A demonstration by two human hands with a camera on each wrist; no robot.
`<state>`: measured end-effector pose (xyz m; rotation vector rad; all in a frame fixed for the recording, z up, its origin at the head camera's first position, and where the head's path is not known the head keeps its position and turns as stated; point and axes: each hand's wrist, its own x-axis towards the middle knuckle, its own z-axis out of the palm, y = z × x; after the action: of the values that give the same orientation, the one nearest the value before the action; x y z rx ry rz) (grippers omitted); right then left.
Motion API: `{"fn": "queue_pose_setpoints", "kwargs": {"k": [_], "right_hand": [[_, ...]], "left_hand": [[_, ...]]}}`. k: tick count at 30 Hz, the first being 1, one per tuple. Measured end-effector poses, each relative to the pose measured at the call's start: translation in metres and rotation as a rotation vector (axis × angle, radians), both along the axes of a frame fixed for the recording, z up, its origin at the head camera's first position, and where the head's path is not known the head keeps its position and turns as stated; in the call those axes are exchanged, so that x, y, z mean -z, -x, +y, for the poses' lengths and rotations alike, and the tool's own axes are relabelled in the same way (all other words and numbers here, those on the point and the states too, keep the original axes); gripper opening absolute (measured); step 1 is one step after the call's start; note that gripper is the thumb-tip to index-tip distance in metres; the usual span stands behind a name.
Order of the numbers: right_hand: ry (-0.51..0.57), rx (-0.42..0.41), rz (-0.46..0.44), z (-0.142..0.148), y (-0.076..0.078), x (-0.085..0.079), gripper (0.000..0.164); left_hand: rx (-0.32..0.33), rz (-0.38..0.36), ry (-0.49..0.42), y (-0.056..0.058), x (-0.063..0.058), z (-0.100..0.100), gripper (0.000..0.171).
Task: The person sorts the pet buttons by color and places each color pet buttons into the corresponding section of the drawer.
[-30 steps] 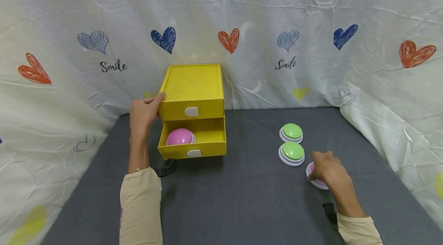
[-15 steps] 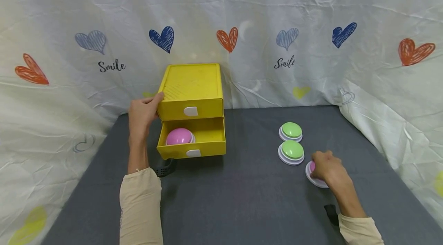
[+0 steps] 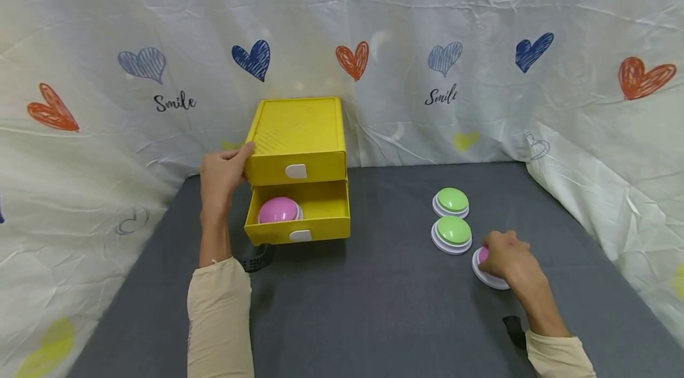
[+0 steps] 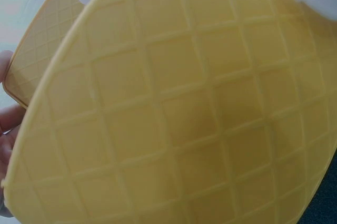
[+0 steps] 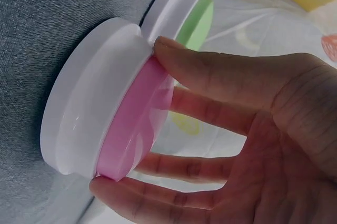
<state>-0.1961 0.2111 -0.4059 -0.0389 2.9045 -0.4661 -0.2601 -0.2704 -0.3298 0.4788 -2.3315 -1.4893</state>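
My left hand (image 3: 220,179) grips the front left corner of a yellow two-drawer box (image 3: 299,129), thumb on top and fingers down its side. Its lower drawer (image 3: 326,228) is pulled out, and a pink push button (image 3: 279,210) with a white base lies inside at the left. On the right of the table, my right hand (image 3: 507,256) holds another pink push button (image 5: 137,119). In the right wrist view its thumb (image 5: 210,71) and fingers span the pink dome, tips at the white rim. The button's base is at the dark cloth.
Two green push buttons, a nearer one (image 3: 453,231) and a farther one (image 3: 452,200), stand just left of the right hand. A pale curtain (image 3: 395,69) with printed hearts hangs behind and beside the dark grey table (image 3: 374,307).
My right thumb has drawn in against the pink button, which stays in place. The left hand, box and lower drawer have not moved, apart from a slight shift of the head view.
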Motion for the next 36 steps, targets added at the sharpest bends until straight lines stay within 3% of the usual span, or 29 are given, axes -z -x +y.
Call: {"fn": "queue_pose_setpoints", "kwargs": {"k": [14,30,36], "right_hand": [[0.008,-0.017,0.170,-0.020,-0.012,-0.028,0.042],[0.013,-0.042,0.187,-0.048,-0.007,-0.046,0.049],[0.031,-0.068,0.232,-0.055,-0.006,-0.051,0.044]], "left_hand": [[-0.008,0.001,-0.003,-0.001,-0.001,-0.002,0.067],[-0.001,0.016,-0.002,0.000,0.001,-0.001,0.063],[-0.008,0.035,0.014,-0.001,0.000,-0.001,0.061]]}}
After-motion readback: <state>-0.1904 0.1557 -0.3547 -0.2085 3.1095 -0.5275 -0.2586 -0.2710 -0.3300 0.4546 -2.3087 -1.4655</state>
